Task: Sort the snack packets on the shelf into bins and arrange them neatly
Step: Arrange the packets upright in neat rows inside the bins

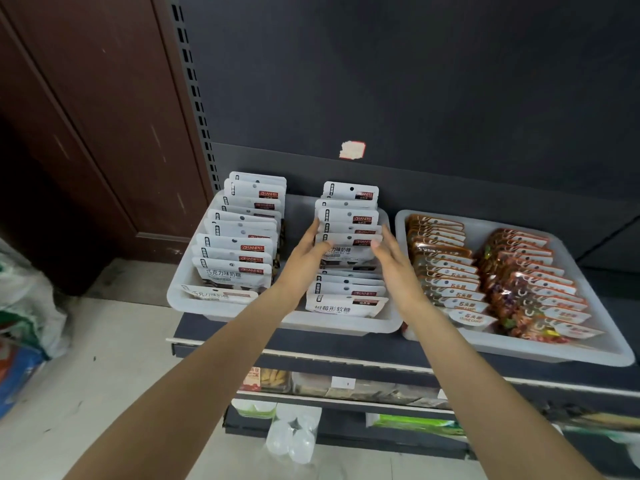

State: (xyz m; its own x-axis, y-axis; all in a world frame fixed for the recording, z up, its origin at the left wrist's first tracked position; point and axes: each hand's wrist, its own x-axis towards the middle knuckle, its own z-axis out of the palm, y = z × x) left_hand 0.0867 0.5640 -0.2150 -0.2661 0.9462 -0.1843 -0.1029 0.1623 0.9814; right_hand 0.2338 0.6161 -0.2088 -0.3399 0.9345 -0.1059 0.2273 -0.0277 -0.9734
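On the shelf (311, 344) the left bin (214, 308) holds two rows of white packets standing on edge. The left row (239, 244) runs from the bin's front wall to its back-left corner and no hand is on it.

The left hand (306, 256) reaches into the gap between the rows. Its fingers look straight and together, tips against the left edges of the right row (349, 244), about midway along it; the thumb lies on a packet's face, though whether it presses is not clear.

That row runs front to back, so its long axis points away from the person, and each packet lies crosswise between the palms.

The right hand (389, 258) mirrors this at the row's right edges, close to the bin's right wall, fingers straight and slightly spread, tips touching or just off the packets. Both hands are equally near. Squeezing inward would likely square the row.

The right bin (519, 348), at the shelf's right end, holds two rows of orange packets (485, 282), well apart from both hands.
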